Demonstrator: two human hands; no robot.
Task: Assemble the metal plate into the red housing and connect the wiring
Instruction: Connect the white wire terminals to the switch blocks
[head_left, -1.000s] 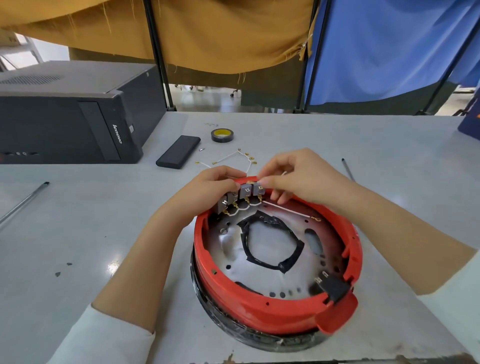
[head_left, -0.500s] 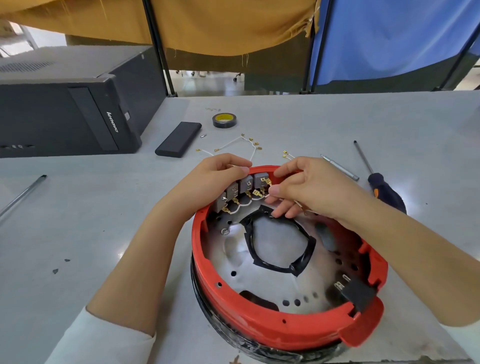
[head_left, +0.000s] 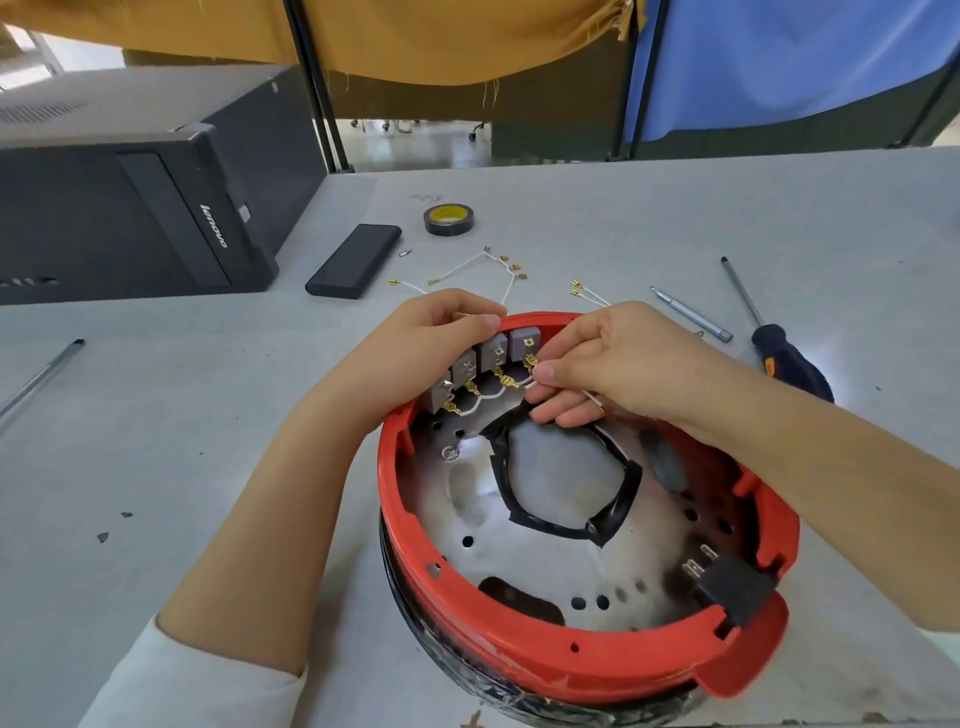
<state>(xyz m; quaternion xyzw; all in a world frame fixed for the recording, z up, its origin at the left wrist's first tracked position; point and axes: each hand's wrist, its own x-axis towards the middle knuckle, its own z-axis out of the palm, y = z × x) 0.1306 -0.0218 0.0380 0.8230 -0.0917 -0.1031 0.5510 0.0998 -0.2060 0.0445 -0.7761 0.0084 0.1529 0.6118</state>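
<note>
— Looking into the red housing (head_left: 519, 660): what sits inside?

— A shiny, perforated metal plate (head_left: 457, 514) lies flat in the round plastic shell, with a ragged ring of black tape (head_left: 618, 499) around its central opening. The housing itself stands on the grey desk (head_left: 156, 415), near its front edge.

— And the hands?

— The left hand (head_left: 431, 338) curls closed over the far rim, fingers pressing the top of a row of grey switch blocks (head_left: 493, 351). The right hand (head_left: 613, 358) pinches a thin white wire (head_left: 592, 397) between thumb and forefinger, right at the brass terminal under the rightmost block (the other fingers fold beneath).

— Anything else wired?

— Short white loops (head_left: 488, 400) link the brass tabs below the blocks. A black plug block (head_left: 732, 582) with metal prongs sits at the near right rim. Spare wires (head_left: 498, 270) lie beyond, beside a tape roll (head_left: 449, 219) and a screwdriver (head_left: 779, 348).
</note>
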